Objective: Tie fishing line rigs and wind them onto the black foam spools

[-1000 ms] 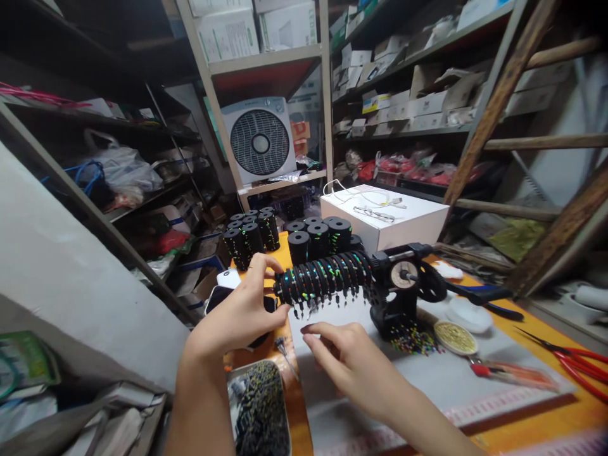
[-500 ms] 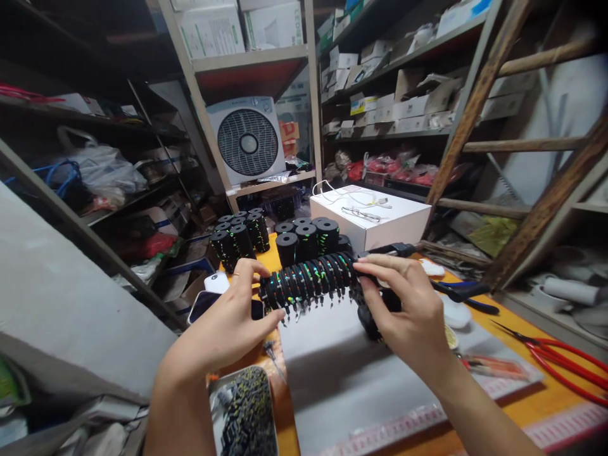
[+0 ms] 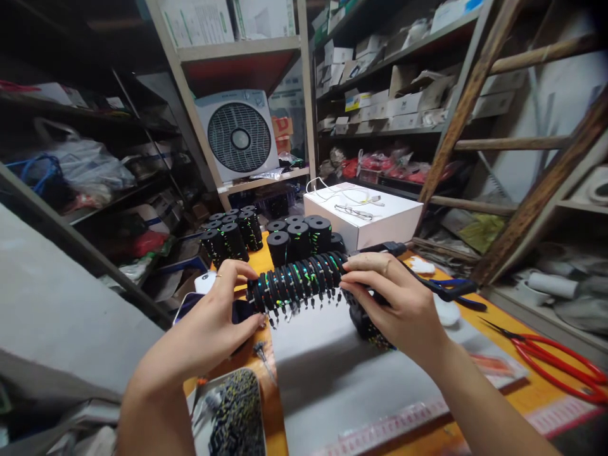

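Between both hands, a black foam roll wound with several black cord bracelets (image 3: 299, 282) is held nearly level above the white board. Blue, green and orange specks show along it, and small knotted ends hang from its underside. The fingers and thumb of my left hand (image 3: 218, 323) are closed round its left end. At the right end, my right hand (image 3: 394, 304) pinches the roll with fingertips and thumb. A second dark roll (image 3: 368, 326) lies on the board, partly hidden behind my right hand.
Several upright black rolls (image 3: 299, 235) stand at the back beside a white box (image 3: 363, 218) with cables. A tray of small dark pieces (image 3: 236, 411) sits front left. Red-handled scissors (image 3: 551, 361) and blue-handled pliers (image 3: 458, 291) lie right. A wooden ladder (image 3: 468, 107) leans behind.
The view has shifted slightly, so most things appear further left. Both hands keep hold of the roll, and more of the dark roll behind my right hand shows.
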A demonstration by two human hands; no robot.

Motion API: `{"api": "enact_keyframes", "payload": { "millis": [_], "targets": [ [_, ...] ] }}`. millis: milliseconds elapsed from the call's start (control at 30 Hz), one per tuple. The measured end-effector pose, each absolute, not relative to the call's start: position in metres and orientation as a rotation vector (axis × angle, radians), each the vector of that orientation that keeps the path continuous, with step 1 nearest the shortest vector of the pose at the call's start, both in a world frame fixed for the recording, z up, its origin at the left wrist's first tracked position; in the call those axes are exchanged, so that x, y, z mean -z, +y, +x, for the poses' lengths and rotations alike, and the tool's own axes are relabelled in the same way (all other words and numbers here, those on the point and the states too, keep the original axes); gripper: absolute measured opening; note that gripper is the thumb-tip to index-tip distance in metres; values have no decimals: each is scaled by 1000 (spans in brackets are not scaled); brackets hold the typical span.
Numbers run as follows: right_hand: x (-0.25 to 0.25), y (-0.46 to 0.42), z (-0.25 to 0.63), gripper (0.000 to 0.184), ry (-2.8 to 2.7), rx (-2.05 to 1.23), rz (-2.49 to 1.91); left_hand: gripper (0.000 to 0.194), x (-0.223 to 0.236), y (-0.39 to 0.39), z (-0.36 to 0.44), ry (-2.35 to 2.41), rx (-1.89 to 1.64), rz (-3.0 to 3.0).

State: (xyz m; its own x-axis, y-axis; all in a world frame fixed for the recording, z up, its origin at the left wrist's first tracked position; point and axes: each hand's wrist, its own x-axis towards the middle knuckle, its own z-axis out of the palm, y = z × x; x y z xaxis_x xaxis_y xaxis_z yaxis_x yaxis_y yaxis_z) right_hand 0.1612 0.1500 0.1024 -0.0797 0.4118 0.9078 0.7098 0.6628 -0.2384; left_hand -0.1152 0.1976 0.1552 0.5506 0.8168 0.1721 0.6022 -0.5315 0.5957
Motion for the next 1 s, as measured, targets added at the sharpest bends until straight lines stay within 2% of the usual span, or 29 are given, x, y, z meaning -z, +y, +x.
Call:
{"api": "enact_keyframes", "payload": {
  "millis": [133,267,433,633,800,1000],
  "targets": [
    [-105,145,164,24,-1678,282,-983,40,-154,198,-114,1129,-621,2344],
    [-110,150,165,37,-1886,317,-1074,43,-155,197,-114,1132,-637,2346],
    [-118,169,171,38,-2001,339,-1132,67,-157,197,-115,1106,-522,2160],
    [-137,188,176,51,-2113,190,-1235,95,-152,201,-114,1019,-534,2143],
    [-149,193,173,65,-2170,125,-1349,86,-150,206,-114,1046,-572,2230],
    [-148,195,173,66,-2178,138,-1386,80,-149,210,-108,981,-627,2309]
  ]
}}
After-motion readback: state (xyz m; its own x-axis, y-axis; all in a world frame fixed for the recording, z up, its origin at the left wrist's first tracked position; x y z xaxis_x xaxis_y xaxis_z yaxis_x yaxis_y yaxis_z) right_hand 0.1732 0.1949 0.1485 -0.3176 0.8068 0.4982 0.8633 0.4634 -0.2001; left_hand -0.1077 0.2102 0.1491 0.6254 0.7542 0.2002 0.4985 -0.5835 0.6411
